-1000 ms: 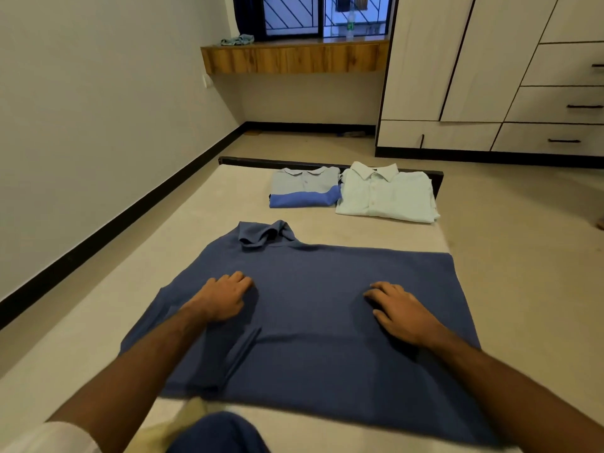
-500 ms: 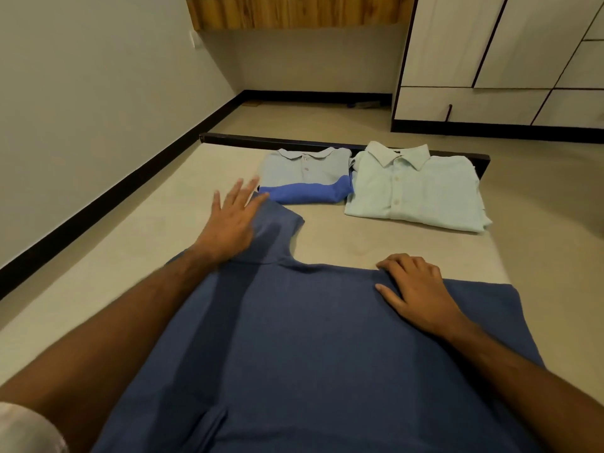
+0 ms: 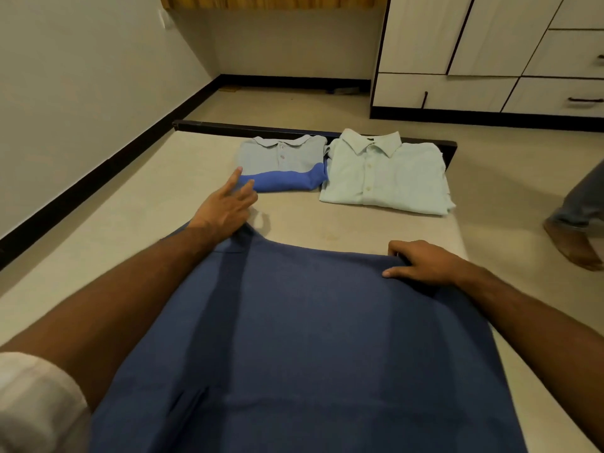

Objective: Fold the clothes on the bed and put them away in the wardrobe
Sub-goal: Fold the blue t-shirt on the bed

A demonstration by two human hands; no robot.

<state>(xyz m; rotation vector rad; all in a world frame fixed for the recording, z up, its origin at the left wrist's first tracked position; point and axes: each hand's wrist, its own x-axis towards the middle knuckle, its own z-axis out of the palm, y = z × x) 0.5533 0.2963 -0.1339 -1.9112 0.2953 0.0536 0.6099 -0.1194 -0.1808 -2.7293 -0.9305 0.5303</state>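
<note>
A big dark blue shirt (image 3: pixel 313 348) lies flat on the bed (image 3: pixel 98 256), close to the person. It covers most of the near part of the bed.

The left hand (image 3: pixel 225 207) is at the far left corner of the blue shirt. Its fingers are straight and a little spread. The heel of the hand rests on the cloth near the collar, and the fingertips point toward the folded polo shirt (image 3: pixel 284 165). I cannot tell if the fingertips touch that polo or just hover in front of it.

The right hand (image 3: pixel 425 263) is at the far right edge of the blue shirt. Its fingers curl over the edge of the cloth and the thumb lies on top, so it holds the edge.

Two folded shirts sit side by side at the far end of the bed. The polo shirt on the left is grey with a bright blue band across the bottom. The button shirt (image 3: pixel 385 174) on the right is pale green with a collar. They lie just beside each other, and both are well apart from the dark blue shirt's main part.

Past the bed stands the white wardrobe (image 3: pixel 490 53) with doors and drawers, all closed. A white rolled-up sleeve (image 3: pixel 36 407) shows on the left arm. At the right edge, another person's bare foot (image 3: pixel 572 246) stands on the floor.
</note>
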